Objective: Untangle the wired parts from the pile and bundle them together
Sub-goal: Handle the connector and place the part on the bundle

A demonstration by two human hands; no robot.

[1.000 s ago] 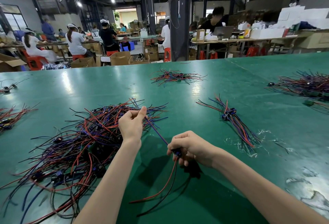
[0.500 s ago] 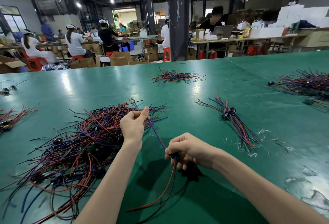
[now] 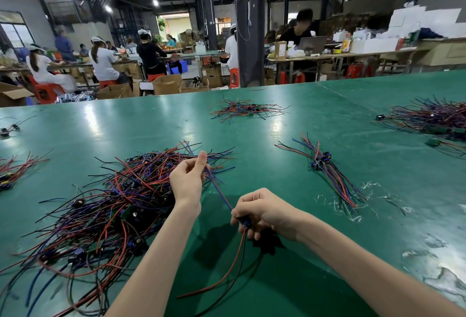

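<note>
Blue-purple wire (image 3: 219, 189) ran taut between both hands, which were held apart at the pile's (image 3: 106, 205) right edge. Left hand (image 3: 187, 180) was raised over that edge, fingers curled and thumb up, pinching the wire's far end. Right hand (image 3: 264, 212) sat lower, just right of the pile, fingers curled round a small blue wired part (image 3: 245, 221). Its red and black leads (image 3: 228, 272) hung down to the green table (image 3: 290, 279).

The pile was a tangle of red, blue and black wires with small boards, lying flat on the table. An aligned bundle (image 3: 330, 178) lay well right of the pile, clear of both hands. 1 smaller heap (image 3: 244, 110) lay beyond the pile, and 1 more (image 3: 433, 117) far to its right.

Behind the pile stood a dark pillar (image 3: 248, 39), workers (image 3: 103, 62) seated at benches, cardboard boxes (image 3: 166, 84) and red stools (image 3: 46, 91).
</note>
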